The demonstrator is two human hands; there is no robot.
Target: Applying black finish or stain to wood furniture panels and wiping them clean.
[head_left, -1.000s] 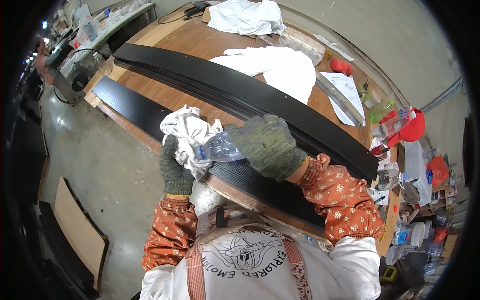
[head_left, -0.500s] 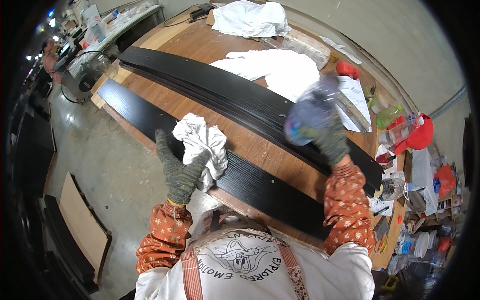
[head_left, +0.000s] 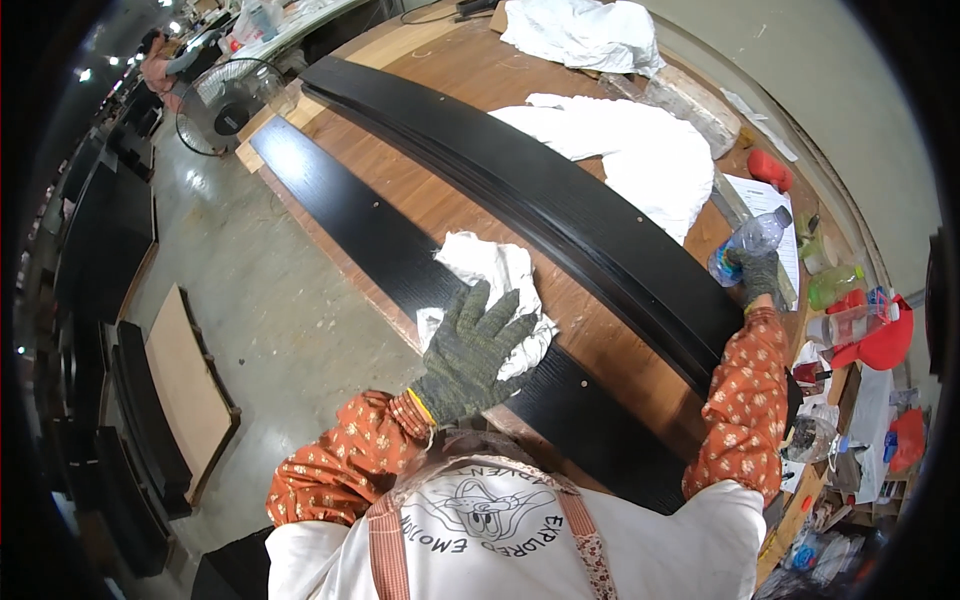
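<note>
My left hand (head_left: 468,355), in a grey knit glove, lies with fingers spread on a crumpled white rag (head_left: 495,275). The rag rests across a narrow black board (head_left: 380,235) near the table's front edge. Out to the right, my gloved right hand (head_left: 757,276) is wrapped round a clear plastic bottle (head_left: 748,243), which tilts over a sheet of paper (head_left: 787,222). Between my hands runs a stack of longer black boards (head_left: 540,190), slanting from far left to near right.
White cloths (head_left: 640,160) lie behind the boards. Red items, bottles such as a green one (head_left: 835,287), and tools crowd the table's right side. A standing fan (head_left: 230,115) is at the far left, near another person (head_left: 165,75). Panels (head_left: 185,390) lean low at left.
My right hand has carried the bottle right, from over the black boards to beside the paper. My left hand has shifted on the rag, its fingers now spread flat. The whole view has swung.
</note>
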